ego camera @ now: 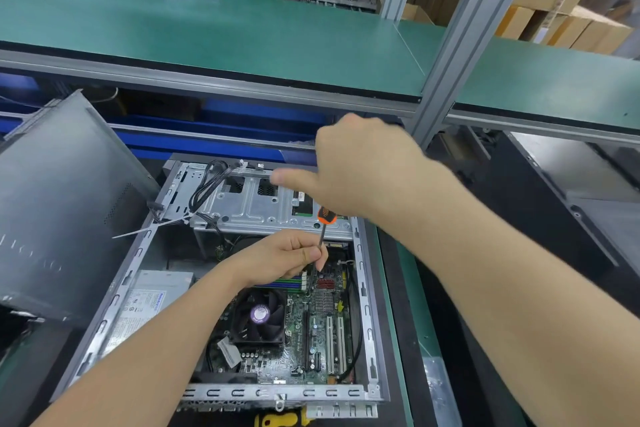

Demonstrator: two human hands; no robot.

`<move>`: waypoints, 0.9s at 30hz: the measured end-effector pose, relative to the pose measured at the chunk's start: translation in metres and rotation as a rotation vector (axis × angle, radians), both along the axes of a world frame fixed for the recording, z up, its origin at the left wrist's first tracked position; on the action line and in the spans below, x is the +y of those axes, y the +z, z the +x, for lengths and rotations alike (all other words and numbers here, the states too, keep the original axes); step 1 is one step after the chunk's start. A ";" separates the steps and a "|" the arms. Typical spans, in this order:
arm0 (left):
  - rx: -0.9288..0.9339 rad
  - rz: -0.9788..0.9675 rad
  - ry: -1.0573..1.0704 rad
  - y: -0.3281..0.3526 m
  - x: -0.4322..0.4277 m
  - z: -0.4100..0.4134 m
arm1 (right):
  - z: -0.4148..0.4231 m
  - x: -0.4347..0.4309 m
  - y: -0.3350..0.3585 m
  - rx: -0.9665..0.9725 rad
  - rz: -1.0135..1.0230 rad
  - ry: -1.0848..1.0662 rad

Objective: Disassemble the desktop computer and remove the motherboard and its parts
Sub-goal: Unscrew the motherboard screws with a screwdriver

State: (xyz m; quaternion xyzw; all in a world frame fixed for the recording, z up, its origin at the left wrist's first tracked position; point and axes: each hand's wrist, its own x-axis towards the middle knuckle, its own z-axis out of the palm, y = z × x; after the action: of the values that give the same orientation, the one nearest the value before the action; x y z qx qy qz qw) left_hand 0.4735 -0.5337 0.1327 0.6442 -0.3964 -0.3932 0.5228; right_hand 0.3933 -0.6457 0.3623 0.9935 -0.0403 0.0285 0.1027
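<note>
Unscrewing appears to be the step in hand: the motherboard point(311, 333) sits inside the open case point(367, 288) on the desk point(410, 305). The right grip point(363, 166) is clamped on the screwdriver point(325, 217) handle, and the left grip point(287, 256) pinches its shaft. Next, the tip needs seating squarely in a screw.

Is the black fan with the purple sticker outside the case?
No, the black fan sits on the green motherboard inside the metal case.
</note>
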 end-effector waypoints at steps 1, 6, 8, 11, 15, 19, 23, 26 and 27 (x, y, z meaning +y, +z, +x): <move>0.003 -0.001 0.004 0.000 0.000 0.000 | 0.002 0.001 -0.007 0.014 0.050 -0.042; 0.059 -0.032 -0.007 -0.002 -0.001 -0.001 | 0.006 -0.008 -0.010 0.087 0.124 0.083; 0.091 -0.057 -0.013 -0.002 -0.001 -0.001 | 0.005 -0.011 -0.004 0.162 0.100 0.190; 0.157 -0.106 -0.018 -0.001 -0.001 0.000 | 0.001 -0.012 0.007 0.282 0.062 0.309; 0.188 -0.132 -0.043 -0.001 -0.001 0.002 | 0.001 -0.016 0.014 0.345 0.009 0.332; 0.147 -0.111 -0.067 -0.002 -0.001 0.002 | 0.020 -0.008 0.005 0.525 0.153 0.164; 0.116 -0.078 -0.062 -0.002 -0.001 0.001 | 0.011 -0.011 0.005 0.395 0.015 0.352; 0.086 -0.059 -0.047 -0.001 -0.002 0.001 | 0.005 -0.015 0.010 0.387 0.029 0.385; 0.079 -0.054 -0.044 0.000 -0.001 0.002 | 0.004 -0.015 0.010 0.367 0.054 0.371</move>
State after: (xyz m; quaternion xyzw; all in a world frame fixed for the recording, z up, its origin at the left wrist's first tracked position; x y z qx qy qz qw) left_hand 0.4753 -0.5350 0.1325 0.6050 -0.4000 -0.4187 0.5464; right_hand 0.3976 -0.6609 0.3725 0.9748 0.1612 -0.1347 0.0749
